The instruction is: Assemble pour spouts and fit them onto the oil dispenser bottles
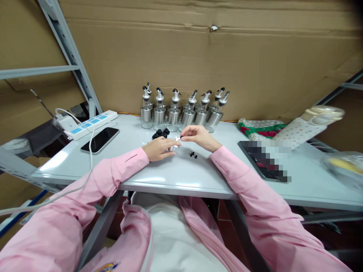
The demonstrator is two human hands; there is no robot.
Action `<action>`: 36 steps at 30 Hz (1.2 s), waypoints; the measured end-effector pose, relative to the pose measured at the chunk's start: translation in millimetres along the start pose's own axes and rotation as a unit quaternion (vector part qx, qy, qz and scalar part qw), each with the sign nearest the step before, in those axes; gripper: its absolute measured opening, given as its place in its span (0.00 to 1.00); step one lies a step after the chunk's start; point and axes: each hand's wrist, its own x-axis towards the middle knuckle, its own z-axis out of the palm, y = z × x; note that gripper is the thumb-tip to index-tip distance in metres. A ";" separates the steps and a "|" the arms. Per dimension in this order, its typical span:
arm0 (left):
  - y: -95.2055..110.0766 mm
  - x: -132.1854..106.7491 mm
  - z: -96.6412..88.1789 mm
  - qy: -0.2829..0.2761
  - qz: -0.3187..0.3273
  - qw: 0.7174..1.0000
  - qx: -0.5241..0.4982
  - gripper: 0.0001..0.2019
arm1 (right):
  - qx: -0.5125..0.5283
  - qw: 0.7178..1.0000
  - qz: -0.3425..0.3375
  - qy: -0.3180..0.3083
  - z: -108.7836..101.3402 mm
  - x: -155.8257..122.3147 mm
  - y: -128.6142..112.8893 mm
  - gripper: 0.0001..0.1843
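White table set against a cardboard wall. At centre frame the left hand (159,148) and right hand (198,136) meet over one small spout piece (178,139). The left hand's fingers curl round it just above the tabletop, and the right hand's thumb and forefinger are pinched on its tip. Above centre, at least seven dispenser bottles (173,113) stand with spouts fitted, apparently finished. About four black caps (160,133) and two or three black plugs (193,154) lie loose, so the work seems only partly done. At left are one phone (100,139) and one power strip (90,122).
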 end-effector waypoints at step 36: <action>2.2 1.0 -2.1 -0.006 -0.016 1.000 -0.010 0.17 | 0.048 0.998 -0.035 -0.035 -3.9 -0.6 5.6 0.10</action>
